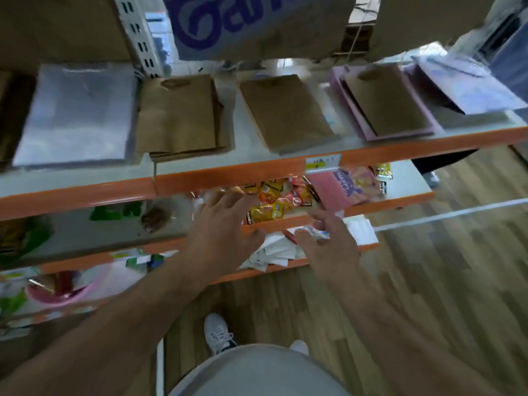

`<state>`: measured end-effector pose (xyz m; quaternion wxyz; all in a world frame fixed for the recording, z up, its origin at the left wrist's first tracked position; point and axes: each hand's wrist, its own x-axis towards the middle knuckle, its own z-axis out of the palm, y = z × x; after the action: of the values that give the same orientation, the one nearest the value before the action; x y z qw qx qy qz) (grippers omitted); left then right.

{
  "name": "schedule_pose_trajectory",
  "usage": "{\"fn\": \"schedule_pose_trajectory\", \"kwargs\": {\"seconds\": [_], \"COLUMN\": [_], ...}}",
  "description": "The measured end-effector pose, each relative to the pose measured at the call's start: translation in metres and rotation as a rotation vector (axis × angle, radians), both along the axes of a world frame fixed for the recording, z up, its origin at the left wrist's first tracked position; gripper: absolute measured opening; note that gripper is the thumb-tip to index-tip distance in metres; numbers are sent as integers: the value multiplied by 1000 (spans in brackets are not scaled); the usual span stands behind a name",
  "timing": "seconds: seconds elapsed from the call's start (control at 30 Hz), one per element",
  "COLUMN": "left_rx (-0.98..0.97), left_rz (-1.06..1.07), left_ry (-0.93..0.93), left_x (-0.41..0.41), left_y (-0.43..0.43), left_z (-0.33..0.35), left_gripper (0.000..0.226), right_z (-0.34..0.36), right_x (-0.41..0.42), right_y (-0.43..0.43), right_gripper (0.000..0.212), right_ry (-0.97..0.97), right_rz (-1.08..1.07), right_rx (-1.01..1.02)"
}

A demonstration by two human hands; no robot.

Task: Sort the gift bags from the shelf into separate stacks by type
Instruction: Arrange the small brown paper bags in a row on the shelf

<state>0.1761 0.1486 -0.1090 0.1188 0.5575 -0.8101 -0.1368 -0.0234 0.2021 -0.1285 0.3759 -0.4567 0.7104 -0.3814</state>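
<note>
Across far upper shelf: flat matte brown paper bags stacked; glossy clear plastic sheaf left; pink bags right; near, left hand splayed, released; right hand loosely bent over crumpled white papers, grasp unclear.

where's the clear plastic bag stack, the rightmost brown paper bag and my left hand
clear plastic bag stack [74,115]: head view, middle of top sheet
rightmost brown paper bag [385,101]: head view, centre of its face
left hand [225,227]: head view, back of hand

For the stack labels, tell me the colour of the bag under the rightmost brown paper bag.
Pink: the flat pink bag shows best in the head view.
</note>
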Motion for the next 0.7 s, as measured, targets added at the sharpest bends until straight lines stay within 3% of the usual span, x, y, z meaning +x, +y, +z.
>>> {"fn": "schedule_pose_trajectory", "kwargs": {"seconds": [0.37,0.7], "left_rx": [118,65], "left_rz": [-106,-170], "left_ry": [-18,54], "left_x": [-155,-224], "left_y": [61,6], "left_z": [-26,-15], "left_gripper": [49,48], "right_z": [-33,-20], "right_x": [-143,-202], "right_y": [95,40], "right_gripper": [44,45], "right_ry": [-35,-7], "right_rz": [-158,-218], "right_rx": [23,-54]}}
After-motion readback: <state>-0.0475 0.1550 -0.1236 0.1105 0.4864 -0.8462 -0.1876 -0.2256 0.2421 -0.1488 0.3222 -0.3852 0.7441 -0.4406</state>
